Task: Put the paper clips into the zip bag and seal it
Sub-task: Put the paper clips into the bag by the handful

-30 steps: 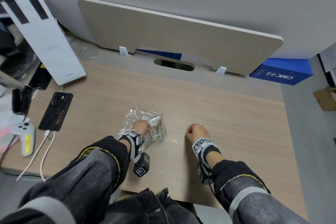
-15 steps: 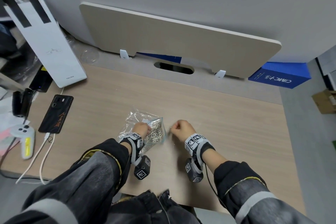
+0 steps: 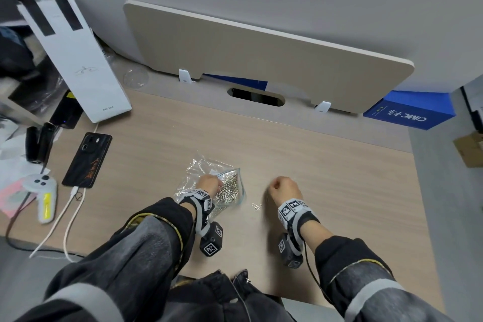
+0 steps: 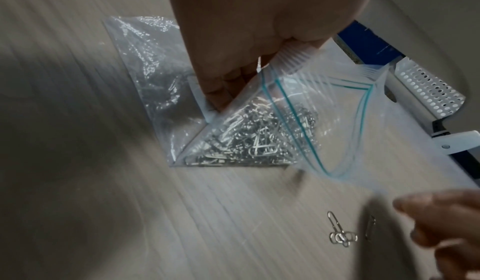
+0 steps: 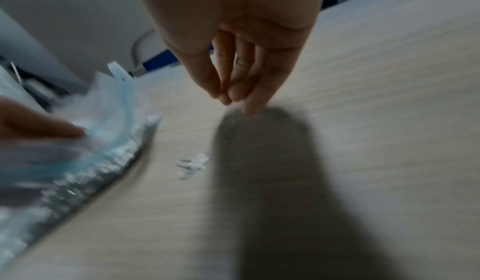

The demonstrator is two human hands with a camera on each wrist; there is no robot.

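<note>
Right hand [image 3: 285, 188] withdrew from zip bag [image 4: 259, 137] mouth toward frame centre, fingers [image 5: 235, 91] together, contents untellable; left hand [image 3: 207, 185] pinched bag open, loose paper clips [image 4: 342, 237] remaining on counter [image 3: 339, 165].

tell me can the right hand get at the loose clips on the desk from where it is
Probably yes: the loose paper clips lie bare on the desk, beside the right hand, nothing over them.

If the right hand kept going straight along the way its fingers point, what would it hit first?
Most likely the bare table top: the right hand has its fingertips aimed down at the wood just above their own shadow. The loose paper clips lie off that line, toward the zip bag. Blur makes depth uncertain.
</note>
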